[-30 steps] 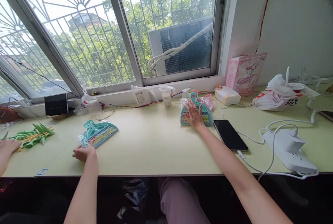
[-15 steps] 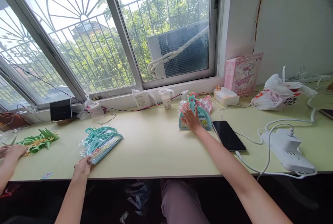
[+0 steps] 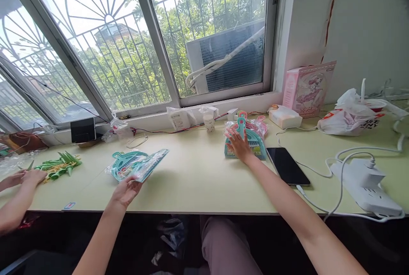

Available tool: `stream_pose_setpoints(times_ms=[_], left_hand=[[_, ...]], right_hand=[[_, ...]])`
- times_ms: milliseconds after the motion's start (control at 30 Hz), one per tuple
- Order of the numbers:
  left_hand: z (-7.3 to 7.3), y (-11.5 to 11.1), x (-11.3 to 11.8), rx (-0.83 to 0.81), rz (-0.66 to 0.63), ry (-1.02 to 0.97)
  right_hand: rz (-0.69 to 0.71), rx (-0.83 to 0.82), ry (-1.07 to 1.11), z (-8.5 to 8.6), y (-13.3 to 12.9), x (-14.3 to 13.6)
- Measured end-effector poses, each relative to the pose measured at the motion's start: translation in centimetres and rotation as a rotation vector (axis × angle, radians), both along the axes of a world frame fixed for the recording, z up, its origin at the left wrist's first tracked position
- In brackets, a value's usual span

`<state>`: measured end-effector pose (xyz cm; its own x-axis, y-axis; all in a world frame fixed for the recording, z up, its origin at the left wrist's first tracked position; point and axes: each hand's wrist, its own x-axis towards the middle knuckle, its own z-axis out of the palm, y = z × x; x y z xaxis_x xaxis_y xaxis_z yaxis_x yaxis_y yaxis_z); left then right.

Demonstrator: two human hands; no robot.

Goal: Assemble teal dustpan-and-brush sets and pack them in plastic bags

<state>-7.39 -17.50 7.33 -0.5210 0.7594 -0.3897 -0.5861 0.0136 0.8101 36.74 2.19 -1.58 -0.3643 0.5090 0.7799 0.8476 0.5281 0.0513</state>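
My left hand (image 3: 128, 190) grips the lower edge of a teal dustpan set (image 3: 150, 165) in clear wrap, raised and tilted above the table. Behind it, another teal dustpan set (image 3: 123, 162) lies on the table. My right hand (image 3: 240, 144) rests with fingers spread on a stack of wrapped teal dustpan sets (image 3: 257, 144) further right. Pink wrapped sets (image 3: 262, 127) show just behind that stack.
Beside the right stack lie a black phone (image 3: 287, 166) and a white power strip (image 3: 367, 185) with cables. Another person's hands (image 3: 33, 177) touch green pieces (image 3: 60, 166) at far left. A tissue pack (image 3: 284, 116), cup (image 3: 208, 121) and pink box (image 3: 308, 91) stand near the window.
My left hand has lifted one teal set off the left pile and moved it rightward. My right hand stays on the right stack. The view has shifted slightly.
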Motion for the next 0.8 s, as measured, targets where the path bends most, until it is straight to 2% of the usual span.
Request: stream_pose_setpoints(times_ms=[33,133,300,400,500,633,700,800], left_hand=[[-0.1,0.7,0.8,0.006,-0.048,-0.036],[-0.3,3.5,3.0,0.07,-0.084,-0.08],[-1.0,9.7,6.9,0.245,-0.16,-0.044],[-2.4,13.4,8.9,0.285,-0.208,0.015],[-4.6,16.2,10.4,0.276,-0.256,0.051],[-7.2,17.9,11.1,0.272,-0.318,0.098],[-7.8,18.0,11.0,0.277,-0.347,0.111],[-8.0,17.7,11.0,0.277,-0.354,0.122]], right_hand=[[0.015,0.006,-0.005,0.2,-0.3,0.0],[0.076,0.011,-0.035,0.7,-1.1,-0.3],[0.17,0.058,-0.11,1.1,-1.7,-0.8],[0.198,0.096,-0.135,1.2,-1.9,-1.0],[0.23,0.11,-0.17,1.2,-2.1,-1.4],[0.297,0.12,-0.228,1.1,-2.5,-2.6],[0.348,0.124,-0.25,1.0,-2.7,-3.5],[0.377,0.105,-0.251,0.8,-3.3,-5.1]])
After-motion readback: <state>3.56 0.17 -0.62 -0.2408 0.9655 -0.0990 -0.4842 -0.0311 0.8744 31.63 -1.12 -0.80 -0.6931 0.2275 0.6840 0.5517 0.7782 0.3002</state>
